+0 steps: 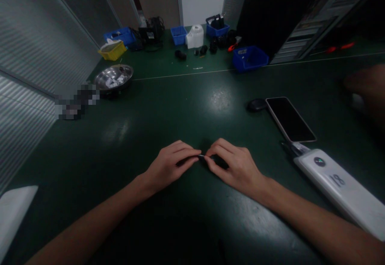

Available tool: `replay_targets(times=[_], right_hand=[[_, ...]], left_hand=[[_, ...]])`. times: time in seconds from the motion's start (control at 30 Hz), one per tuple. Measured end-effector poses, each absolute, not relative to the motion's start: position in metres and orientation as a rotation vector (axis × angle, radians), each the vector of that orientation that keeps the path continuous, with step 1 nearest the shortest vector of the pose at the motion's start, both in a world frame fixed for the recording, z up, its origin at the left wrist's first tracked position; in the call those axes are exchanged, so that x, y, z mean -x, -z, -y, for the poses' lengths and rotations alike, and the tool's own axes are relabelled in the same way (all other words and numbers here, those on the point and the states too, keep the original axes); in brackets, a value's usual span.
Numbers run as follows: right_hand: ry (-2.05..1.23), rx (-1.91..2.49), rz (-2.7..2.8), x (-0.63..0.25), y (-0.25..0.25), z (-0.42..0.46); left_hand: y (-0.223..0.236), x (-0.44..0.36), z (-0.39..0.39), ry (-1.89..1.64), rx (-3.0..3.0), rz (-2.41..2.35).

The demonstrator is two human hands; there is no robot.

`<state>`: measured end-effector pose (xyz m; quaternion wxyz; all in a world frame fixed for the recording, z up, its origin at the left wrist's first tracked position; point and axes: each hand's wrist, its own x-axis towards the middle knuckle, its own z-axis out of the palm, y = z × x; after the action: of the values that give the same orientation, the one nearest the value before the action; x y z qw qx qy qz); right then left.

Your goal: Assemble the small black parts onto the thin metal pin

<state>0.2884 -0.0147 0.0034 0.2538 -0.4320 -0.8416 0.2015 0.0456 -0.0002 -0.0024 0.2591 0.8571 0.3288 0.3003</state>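
Observation:
My left hand [174, 159] and my right hand [233, 161] meet at the middle of the dark green table [168, 112]. Between their fingertips runs a small, thin, light-coloured piece [201, 156], too small to name. The left thumb and fingers pinch one end of it. At the other end, the right thumb and forefinger are closed on it. Most of the piece is hidden by the fingers.
Right of my hands lie a phone [291, 119], a black mouse-like object [256, 104] and a white power bank [343, 184]. A metal bowl [102, 78] stands back left. Blue bins [250, 59] and a yellow bin [116, 51] line the back. Another person's hand [368, 86] shows far right.

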Motion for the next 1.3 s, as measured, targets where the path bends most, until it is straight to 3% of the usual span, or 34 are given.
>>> replay_targets(times=[0.4,0.77,1.07,1.3], right_hand=[[-0.422,1.386,2.316,-0.288,-0.001,0.013],[-0.361,1.445,2.336,-0.288,-0.003,0.016],[-0.373,1.471,2.331,-0.287,-0.004,0.018],[-0.408,1.448,2.312,-0.288,-0.004,0.017]], left_hand=[[-0.005,-0.049,0.000,-0.491,-2.460,-0.976],[-0.002,-0.048,-0.003,-0.655,-2.366,-0.941],[0.001,-0.044,-0.006,-0.568,-2.534,-0.909],[-0.013,0.060,-0.035,-0.513,-2.364,-1.602]])
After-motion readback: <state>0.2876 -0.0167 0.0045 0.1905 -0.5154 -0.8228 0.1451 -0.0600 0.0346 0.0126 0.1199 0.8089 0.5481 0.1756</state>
